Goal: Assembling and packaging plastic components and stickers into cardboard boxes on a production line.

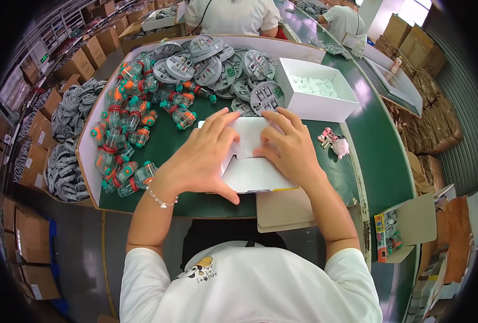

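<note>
In front of me a white cardboard box (260, 175) lies on the green table, its inner flaps facing up. My left hand (204, 153) spans its left side, fingertips near the far edge and thumb stretched toward the near edge. On the right side, my right hand (290, 148) has its fingers curled at the far edge and its thumb pressed on the flaps. Whatever is inside the box is hidden. Beneath its near right side, a tan cardboard flap (284, 207) sticks out over the table edge.
Clear toy bottles (136, 121) with orange and teal parts are heaped left. Behind them lie grey round discs (206, 70). A white bin (322, 105) holds small white pieces. Pink trinkets (340, 146) sit right. An open packed box (392, 231) stands lower right. Two people work beyond.
</note>
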{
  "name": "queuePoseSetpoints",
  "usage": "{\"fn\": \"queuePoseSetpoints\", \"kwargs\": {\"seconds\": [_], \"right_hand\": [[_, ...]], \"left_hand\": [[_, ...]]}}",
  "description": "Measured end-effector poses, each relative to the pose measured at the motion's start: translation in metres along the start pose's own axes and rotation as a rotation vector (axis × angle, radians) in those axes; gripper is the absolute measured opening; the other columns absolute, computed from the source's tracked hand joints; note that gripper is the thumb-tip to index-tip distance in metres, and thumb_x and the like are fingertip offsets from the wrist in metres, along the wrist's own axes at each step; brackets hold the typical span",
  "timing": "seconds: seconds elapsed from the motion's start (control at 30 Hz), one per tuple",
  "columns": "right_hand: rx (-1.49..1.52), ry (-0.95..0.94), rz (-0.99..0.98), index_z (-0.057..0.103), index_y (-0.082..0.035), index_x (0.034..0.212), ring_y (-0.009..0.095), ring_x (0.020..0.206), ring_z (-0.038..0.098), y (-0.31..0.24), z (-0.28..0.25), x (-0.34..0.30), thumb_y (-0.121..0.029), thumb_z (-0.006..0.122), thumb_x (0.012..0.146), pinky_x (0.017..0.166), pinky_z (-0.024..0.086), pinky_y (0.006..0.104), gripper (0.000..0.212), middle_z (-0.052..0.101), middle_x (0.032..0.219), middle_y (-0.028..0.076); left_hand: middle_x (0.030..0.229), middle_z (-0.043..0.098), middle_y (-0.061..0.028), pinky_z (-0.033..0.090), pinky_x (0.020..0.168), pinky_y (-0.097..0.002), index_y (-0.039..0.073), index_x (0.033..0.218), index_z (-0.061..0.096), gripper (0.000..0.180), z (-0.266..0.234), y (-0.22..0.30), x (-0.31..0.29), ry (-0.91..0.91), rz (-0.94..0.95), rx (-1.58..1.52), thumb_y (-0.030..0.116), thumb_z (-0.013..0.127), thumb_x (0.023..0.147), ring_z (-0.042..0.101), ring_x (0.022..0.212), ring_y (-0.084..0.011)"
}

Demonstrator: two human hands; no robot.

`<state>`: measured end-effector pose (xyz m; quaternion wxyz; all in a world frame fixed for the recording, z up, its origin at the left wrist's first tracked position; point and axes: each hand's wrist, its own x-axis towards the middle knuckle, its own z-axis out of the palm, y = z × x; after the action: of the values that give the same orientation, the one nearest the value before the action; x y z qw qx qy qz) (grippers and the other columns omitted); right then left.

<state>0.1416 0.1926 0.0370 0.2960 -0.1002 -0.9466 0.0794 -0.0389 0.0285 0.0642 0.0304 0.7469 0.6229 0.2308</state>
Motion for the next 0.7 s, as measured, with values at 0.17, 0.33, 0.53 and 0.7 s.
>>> {"fn": "queuePoseSetpoints", "kwargs": {"seconds": [0.17,0.33,0.53,0.7], "right_hand": [[0.018,0.036,-0.048,0.067,-0.011,0.092,0.039,0.132,0.047,0.009,0.005,-0.003,-0.022,0.081,0.077,0.104,0.042,0.0495,0.023,0.054,0.142,0.008],[0.342,0.387,0.056,0.060,-0.003,0.117,0.030,0.139,0.042,0.003,-0.031,-0.027,-0.020,0.077,0.083,0.108,0.040,0.0452,0.042,0.050,0.143,0.016],[1.044,0.529,0.219,0.045,0.004,0.134,0.023,0.127,0.053,-0.064,-0.017,-0.029,-0.028,0.085,0.075,0.102,0.043,0.0382,0.078,0.055,0.133,0.021],[0.581,0.349,0.418,0.055,-0.002,0.119,0.026,0.113,0.061,-0.038,-0.007,-0.029,-0.022,0.081,0.081,0.097,0.048,0.0394,0.051,0.059,0.129,0.013]], "left_hand": [[0.152,0.031,-0.0250,0.031,0.112,-0.0513,0.005,0.127,0.048,0.097,0.014,0.018,0.001,0.062,-0.078,0.119,0.048,0.092,0.052,0.028,0.142,-0.0446],[0.152,0.026,-0.0269,0.035,0.106,-0.0544,0.001,0.137,0.040,0.112,-0.010,0.025,-0.016,0.265,-0.103,0.127,0.049,0.093,0.050,0.029,0.141,-0.0436],[0.154,0.024,-0.0258,0.029,0.114,-0.0528,0.001,0.148,0.027,0.124,0.035,0.041,0.003,0.853,-0.089,-0.125,0.043,0.094,0.053,0.027,0.143,-0.0430],[0.157,0.019,-0.0284,0.028,0.114,-0.0543,0.003,0.147,0.031,0.115,0.080,0.023,-0.007,0.868,-0.094,-0.477,0.042,0.094,0.058,0.025,0.145,-0.0430]]}}
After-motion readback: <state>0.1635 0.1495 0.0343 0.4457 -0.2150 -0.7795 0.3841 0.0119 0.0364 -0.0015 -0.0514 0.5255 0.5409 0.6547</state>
